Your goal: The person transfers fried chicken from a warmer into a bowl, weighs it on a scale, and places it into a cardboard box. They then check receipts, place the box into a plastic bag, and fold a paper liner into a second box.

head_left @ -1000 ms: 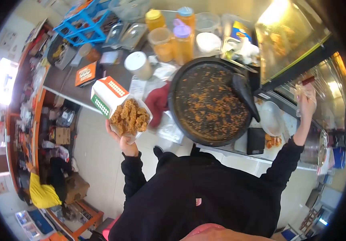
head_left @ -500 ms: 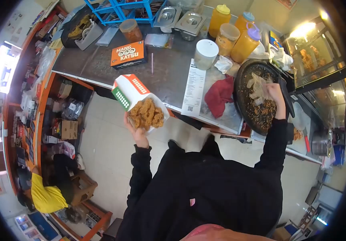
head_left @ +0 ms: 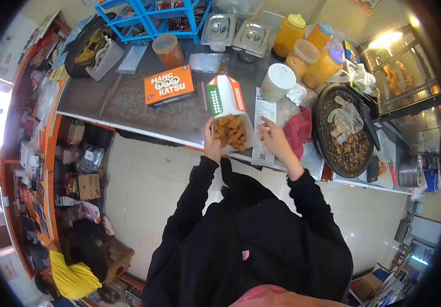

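In the head view, an open paper food box [head_left: 225,97] with green and red-orange panels is full of fried chicken pieces [head_left: 230,132]. My left hand [head_left: 211,140] grips the box by its left side at the counter's front edge. To the right of the box, my right hand [head_left: 276,139] is over the printed receipt [head_left: 265,115], empty, its fingers apart. A crumpled clear plastic glove [head_left: 346,120] lies on the round black pan [head_left: 328,156], among brown crumbs. The dark red cloth [head_left: 298,132] is between my right hand and the pan.
A closed orange box [head_left: 169,86] stands on the counter [head_left: 113,97], left of the food box. Behind are a lidded jar [head_left: 167,50], steel containers [head_left: 251,38], a white tub [head_left: 278,82] and sauce bottles [head_left: 288,36]. A person in yellow [head_left: 72,273] is at lower left.
My left hand has brought the food box rightward, over the counter edge. My right hand has let go of the plastic glove on the pan and moved left toward the box.
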The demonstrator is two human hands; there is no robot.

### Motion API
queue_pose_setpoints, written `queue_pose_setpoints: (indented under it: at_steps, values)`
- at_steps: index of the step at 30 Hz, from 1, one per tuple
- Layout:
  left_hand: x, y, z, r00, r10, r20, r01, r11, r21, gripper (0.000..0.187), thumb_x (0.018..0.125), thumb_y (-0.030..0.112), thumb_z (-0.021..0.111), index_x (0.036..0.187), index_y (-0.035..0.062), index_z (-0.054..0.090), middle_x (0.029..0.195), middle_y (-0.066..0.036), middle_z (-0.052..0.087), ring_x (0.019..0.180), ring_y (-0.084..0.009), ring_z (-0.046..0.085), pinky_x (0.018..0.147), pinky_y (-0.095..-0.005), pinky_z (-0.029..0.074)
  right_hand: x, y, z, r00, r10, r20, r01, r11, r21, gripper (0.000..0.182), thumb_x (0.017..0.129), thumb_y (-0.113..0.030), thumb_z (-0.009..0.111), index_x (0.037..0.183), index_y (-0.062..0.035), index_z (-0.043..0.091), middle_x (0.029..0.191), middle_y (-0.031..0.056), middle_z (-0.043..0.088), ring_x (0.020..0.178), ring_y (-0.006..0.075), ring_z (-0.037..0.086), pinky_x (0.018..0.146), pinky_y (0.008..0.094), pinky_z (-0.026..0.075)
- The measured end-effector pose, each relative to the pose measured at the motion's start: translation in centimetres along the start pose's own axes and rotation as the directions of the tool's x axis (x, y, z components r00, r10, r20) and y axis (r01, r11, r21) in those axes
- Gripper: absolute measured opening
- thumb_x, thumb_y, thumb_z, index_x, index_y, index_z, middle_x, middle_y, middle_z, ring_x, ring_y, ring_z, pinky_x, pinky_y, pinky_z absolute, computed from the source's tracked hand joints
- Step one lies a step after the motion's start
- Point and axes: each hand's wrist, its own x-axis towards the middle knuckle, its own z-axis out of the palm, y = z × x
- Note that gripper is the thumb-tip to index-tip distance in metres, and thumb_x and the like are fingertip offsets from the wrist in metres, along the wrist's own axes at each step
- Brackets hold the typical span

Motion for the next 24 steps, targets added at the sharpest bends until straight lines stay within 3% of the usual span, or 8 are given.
queue_pose_setpoints:
  at_steps: [5, 10, 12, 15, 18, 20, 23, 24]
  values:
    - [1.7, 0.8, -2.0, 0.994, 0.093, 0.064, -0.113, 0.845, 0.523, 0.051, 0.082, 0.013, 0.050, 0.129, -0.0036, 0.038, 0.121, -0.022, 0.048, 0.115, -0.0331, 0.044, 0.100, -0.0399, 0.031, 4.6, -1.4, 3.1, 0.998, -0.005, -0.060, -0.010, 0.967, -0.256, 0.044, 0.087, -0.033, 0.055, 0.106, 0.0062, 0.056, 0.078, 0.0241, 0.062, 0.072, 0.0405, 0.060, 0.067, 0.0418, 0.048]
    - [8.7, 5.2, 0.1, 1.000, -0.017, -0.021, 0.026, 0.844, 0.536, 0.051, 0.080, 0.025, 0.064, 0.120, -0.0004, 0.046, 0.096, -0.020, 0.062, 0.086, -0.0322, 0.062, 0.076, -0.0379, 0.048, 8.6, -5.7, 3.4, 0.995, 0.093, 0.024, -0.067, 0.850, -0.523, 0.047, 0.083, -0.040, 0.055, 0.089, 0.0065, 0.058, 0.075, 0.0267, 0.061, 0.077, 0.0426, 0.060, 0.070, 0.0463, 0.047]
    - [11.6, 3.3, 0.0, 0.999, -0.051, -0.002, 0.034, 0.633, 0.773, 0.048, 0.076, 0.019, 0.064, 0.118, 0.0002, 0.048, 0.085, -0.020, 0.063, 0.081, -0.0290, 0.064, 0.071, -0.0361, 0.050, 10.0, -5.3, 3.7, 0.991, 0.118, 0.069, -0.066, 0.854, -0.516, 0.046, 0.082, -0.040, 0.055, 0.087, 0.0063, 0.058, 0.076, 0.0275, 0.061, 0.078, 0.0425, 0.060, 0.071, 0.0470, 0.047]
    - [12.4, 3.7, -1.7, 0.995, -0.006, 0.100, -0.059, 0.771, 0.634, 0.045, 0.076, 0.011, 0.059, 0.118, 0.0004, 0.048, 0.088, -0.020, 0.063, 0.081, -0.0282, 0.065, 0.069, -0.0330, 0.050, 10.8, -3.6, 2.2, 0.986, 0.049, 0.158, 0.013, 0.928, -0.371, 0.029, 0.081, -0.019, 0.048, 0.092, 0.0061, 0.058, 0.082, 0.0269, 0.062, 0.072, 0.0404, 0.061, 0.070, 0.0447, 0.049]
    - [9.9, 4.1, -4.9, 0.975, 0.053, 0.217, -0.136, 0.911, 0.390, 0.035, 0.079, 0.004, 0.054, 0.114, -0.0009, 0.052, 0.096, -0.016, 0.064, 0.080, -0.0255, 0.064, 0.068, -0.0313, 0.049, 8.2, -3.3, 0.3, 0.929, 0.206, 0.308, -0.239, 0.968, 0.074, 0.029, 0.078, -0.001, 0.045, 0.104, 0.0037, 0.057, 0.092, 0.0239, 0.063, 0.080, 0.0369, 0.063, 0.075, 0.0395, 0.050]
    - [7.8, 2.9, -6.8, 0.956, 0.074, 0.283, -0.172, 0.925, 0.340, 0.029, 0.080, 0.001, 0.053, 0.109, -0.0013, 0.056, 0.095, -0.014, 0.064, 0.076, -0.0226, 0.062, 0.067, -0.0288, 0.048, 5.7, -1.1, 0.8, 0.930, -0.291, 0.224, 0.316, 0.945, -0.085, 0.043, 0.076, 0.010, 0.042, 0.116, -0.0007, 0.054, 0.104, 0.0204, 0.061, 0.095, 0.0331, 0.061, 0.085, 0.0353, 0.047]
    - [4.0, 0.1, -6.6, 0.988, 0.123, -0.089, -0.063, 0.865, 0.497, 0.019, 0.082, 0.000, 0.054, 0.100, 0.0002, 0.060, 0.091, -0.010, 0.063, 0.073, -0.0183, 0.059, 0.068, -0.0261, 0.047, 2.1, -0.8, 3.4, 0.948, -0.313, 0.067, 0.320, 0.929, -0.185, 0.048, 0.073, 0.010, 0.054, 0.119, -0.0037, 0.054, 0.116, 0.0183, 0.054, 0.105, 0.0306, 0.056, 0.089, 0.0342, 0.045]
    - [3.3, -0.2, -7.1, 0.989, -0.103, -0.105, 0.136, 0.916, 0.378, 0.016, 0.082, 0.001, 0.056, 0.097, 0.0008, 0.060, 0.090, -0.009, 0.062, 0.073, -0.0166, 0.058, 0.069, -0.0251, 0.046, 1.4, -0.7, 4.3, 0.939, -0.344, 0.003, 0.334, 0.909, -0.251, 0.048, 0.072, 0.009, 0.057, 0.119, -0.0041, 0.055, 0.114, 0.0172, 0.055, 0.102, 0.0300, 0.058, 0.087, 0.0339, 0.046]
